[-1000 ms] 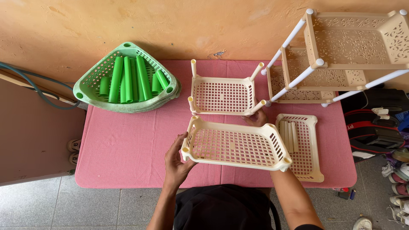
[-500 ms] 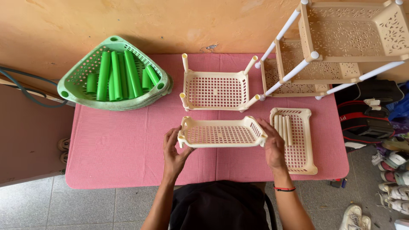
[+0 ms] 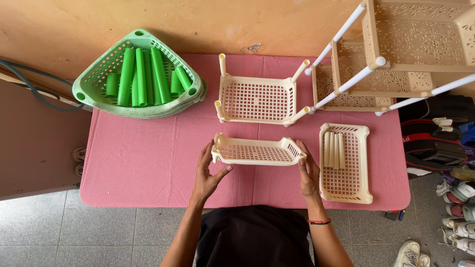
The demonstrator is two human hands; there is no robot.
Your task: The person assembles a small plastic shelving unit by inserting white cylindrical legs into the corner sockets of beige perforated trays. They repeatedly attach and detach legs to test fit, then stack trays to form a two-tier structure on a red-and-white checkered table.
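Observation:
A cream perforated plastic tray (image 3: 257,151) is held level just above the red checked tablecloth (image 3: 148,158), near the table's front edge. My left hand (image 3: 208,170) grips its left end and my right hand (image 3: 308,170) grips its right end. Just behind it stands another cream tray (image 3: 257,99) with short cream posts rising from its corners. To the right lies a third cream tray (image 3: 346,163) holding several loose cream tubes (image 3: 335,150).
A green corner basket (image 3: 136,74) with several green tubes sits at the back left. An assembled cream rack (image 3: 396,54) with white poles lies tilted at the back right. Shoes and bags lie on the floor at right. A hose runs along the left wall.
The held tray has come down and levelled out from its tilted pose. My right hand has shifted onto its right end. The view has slid slightly.

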